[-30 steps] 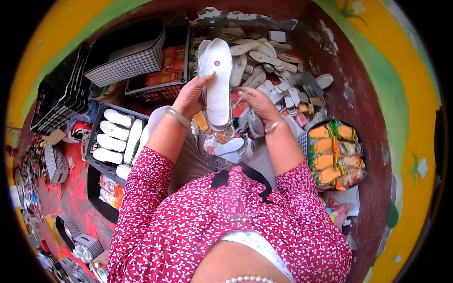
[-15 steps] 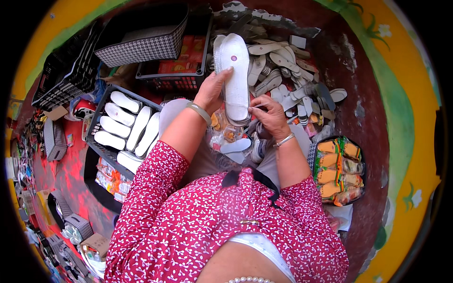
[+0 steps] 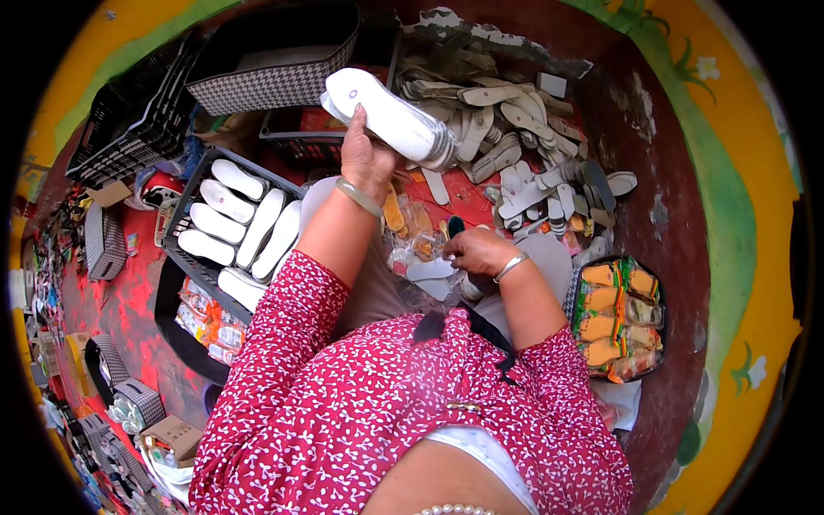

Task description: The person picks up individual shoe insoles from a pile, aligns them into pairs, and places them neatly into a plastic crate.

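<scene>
My left hand [image 3: 367, 159] grips a stack of white foam shoe insoles [image 3: 388, 116] lifted over the black plastic crate [image 3: 190, 257]; right hand [image 3: 477, 251] pinches a small insole piece [image 3: 432, 269], lap-level for easy sorting, I'd guess.

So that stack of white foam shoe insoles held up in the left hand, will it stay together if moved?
Probably light: the left hand lifts the stack of white insoles by one end alone. It juts out unsagging, so fairly stiff. Loose layers may slide apart.
</scene>
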The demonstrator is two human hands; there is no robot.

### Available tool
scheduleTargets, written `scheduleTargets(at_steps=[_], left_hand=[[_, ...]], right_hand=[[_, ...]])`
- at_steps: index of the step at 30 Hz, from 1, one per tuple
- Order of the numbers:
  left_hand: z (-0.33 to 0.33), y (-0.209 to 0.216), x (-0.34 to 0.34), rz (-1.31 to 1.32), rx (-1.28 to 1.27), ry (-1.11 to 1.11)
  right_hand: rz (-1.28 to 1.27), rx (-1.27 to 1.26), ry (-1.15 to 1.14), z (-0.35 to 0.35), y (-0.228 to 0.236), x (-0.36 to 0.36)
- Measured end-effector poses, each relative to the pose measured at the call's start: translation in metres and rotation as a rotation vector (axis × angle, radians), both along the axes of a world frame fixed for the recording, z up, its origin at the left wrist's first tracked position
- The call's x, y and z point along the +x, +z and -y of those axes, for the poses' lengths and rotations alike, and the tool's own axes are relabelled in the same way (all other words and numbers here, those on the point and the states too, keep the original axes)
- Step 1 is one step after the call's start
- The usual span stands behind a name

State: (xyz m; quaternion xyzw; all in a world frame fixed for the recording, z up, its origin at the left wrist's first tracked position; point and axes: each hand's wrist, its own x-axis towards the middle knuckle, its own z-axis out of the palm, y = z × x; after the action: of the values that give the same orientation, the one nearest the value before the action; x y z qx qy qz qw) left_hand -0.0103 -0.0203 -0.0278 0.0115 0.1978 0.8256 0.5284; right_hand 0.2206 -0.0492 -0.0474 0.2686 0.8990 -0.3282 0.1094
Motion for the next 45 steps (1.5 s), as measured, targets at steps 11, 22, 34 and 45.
scheduleTargets(at_steps=[11, 22, 34, 45], left_hand=[[0.018, 0.001, 0.032, -0.477, -0.029, -0.512], [0.030, -0.019, 0.074, -0.978, 0.016, -0.732], [0.028, -0.017, 0.063, -1.020, -0.069, -0.680], [0.032, -0.007, 0.065, -1.028, 0.145, -0.565]], right_hand=[[-0.995, -0.790, -0.906, -0.043, 0.016, 0.027], [-0.698, -0.501, -0.833, -0.018, -0.019, -0.006], [-1.080, -1.085, -0.777, -0.014, 0.009, 0.006], [-1.104, -1.054, -0.845, -0.016, 0.011, 0.007]])
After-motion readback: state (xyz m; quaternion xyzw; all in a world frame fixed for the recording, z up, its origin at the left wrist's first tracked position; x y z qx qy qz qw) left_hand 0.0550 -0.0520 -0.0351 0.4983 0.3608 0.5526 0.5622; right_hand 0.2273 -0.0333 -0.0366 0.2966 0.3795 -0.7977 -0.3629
